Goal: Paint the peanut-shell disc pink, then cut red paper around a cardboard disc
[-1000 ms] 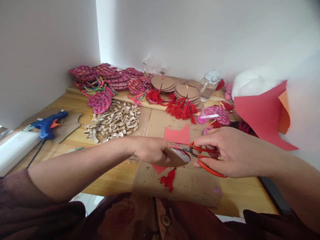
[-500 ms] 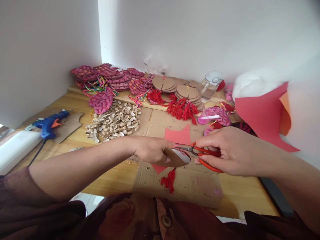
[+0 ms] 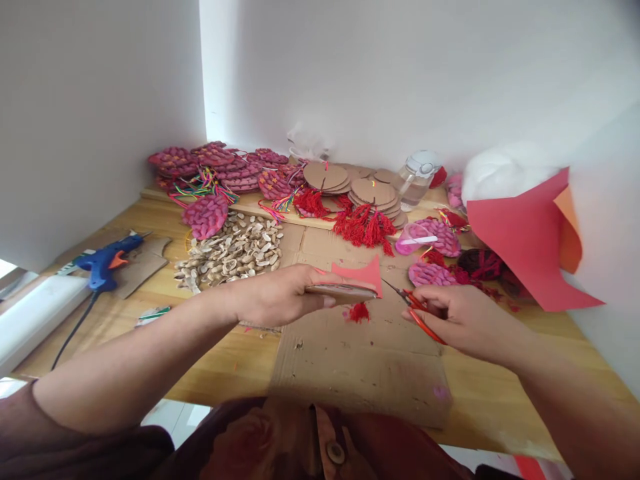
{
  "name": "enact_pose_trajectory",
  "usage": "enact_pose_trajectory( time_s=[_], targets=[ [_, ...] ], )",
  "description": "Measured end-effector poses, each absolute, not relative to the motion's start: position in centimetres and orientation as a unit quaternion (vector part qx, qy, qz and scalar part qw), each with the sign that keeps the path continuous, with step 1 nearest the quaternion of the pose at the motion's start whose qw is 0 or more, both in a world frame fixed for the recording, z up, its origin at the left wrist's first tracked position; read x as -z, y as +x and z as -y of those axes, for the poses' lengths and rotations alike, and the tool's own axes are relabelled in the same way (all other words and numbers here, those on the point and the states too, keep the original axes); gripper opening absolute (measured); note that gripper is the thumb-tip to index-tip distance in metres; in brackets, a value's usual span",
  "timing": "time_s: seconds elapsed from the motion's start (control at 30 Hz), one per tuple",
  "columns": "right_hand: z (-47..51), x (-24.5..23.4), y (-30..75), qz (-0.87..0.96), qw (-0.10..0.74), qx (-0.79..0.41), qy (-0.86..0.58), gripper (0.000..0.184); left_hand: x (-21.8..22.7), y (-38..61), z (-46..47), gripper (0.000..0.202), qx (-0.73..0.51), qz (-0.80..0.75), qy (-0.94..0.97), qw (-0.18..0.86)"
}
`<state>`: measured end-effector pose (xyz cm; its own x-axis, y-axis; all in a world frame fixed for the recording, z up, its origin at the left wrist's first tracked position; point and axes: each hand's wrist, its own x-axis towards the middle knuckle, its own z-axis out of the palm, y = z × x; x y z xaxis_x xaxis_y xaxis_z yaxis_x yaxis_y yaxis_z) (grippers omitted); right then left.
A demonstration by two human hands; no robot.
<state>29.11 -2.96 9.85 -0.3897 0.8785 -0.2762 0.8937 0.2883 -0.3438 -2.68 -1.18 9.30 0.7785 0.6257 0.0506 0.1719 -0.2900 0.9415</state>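
Observation:
Between the thumb and fingers of my left hand (image 3: 280, 293) is a cardboard disc (image 3: 345, 293), tilted so that its edge faces me. A red tassel (image 3: 359, 312) shows just below the disc. Behind it lies a piece of red paper (image 3: 365, 272) with a curved cut edge. My right hand (image 3: 465, 320) is closed round the red handles of a pair of scissors (image 3: 407, 300). The blades point left toward the disc and stand apart from it. A sheet of scuffed cardboard (image 3: 360, 373) covers the table under both hands.
Peanut shells (image 3: 237, 253) are heaped beyond my left arm, and a blue glue gun (image 3: 103, 263) lies farther left. Stacked cardboard discs (image 3: 375, 191), pink braided discs (image 3: 240, 177) and a water bottle (image 3: 417, 180) line the back. Large red paper (image 3: 525, 233) stands at right.
My right hand has drawn the scissors away from the disc, to the right. My left hand has shifted slightly left and up, turning the disc more edge-on.

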Motion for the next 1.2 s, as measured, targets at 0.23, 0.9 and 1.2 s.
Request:
enact_pose_trajectory(
  time_s=[0.23,0.9,1.2],
  targets=[
    [5.3,-4.7,31.7,-0.763,0.046,0.134,0.63,0.034,-6.1,-3.9,1.9,0.062,-0.202,-0.297,0.918,0.165],
    [7.2,-1.2,31.4,-0.679,-0.151,0.344,0.631,0.036,-5.2,-1.7,5.0,0.044,-0.624,-0.36,0.528,0.45],
    [7.4,-1.0,25.2,-0.597,-0.275,0.543,0.523,0.047,-6.7,-5.2,3.6,0.053,-0.619,-0.276,0.255,0.69]
  ],
)
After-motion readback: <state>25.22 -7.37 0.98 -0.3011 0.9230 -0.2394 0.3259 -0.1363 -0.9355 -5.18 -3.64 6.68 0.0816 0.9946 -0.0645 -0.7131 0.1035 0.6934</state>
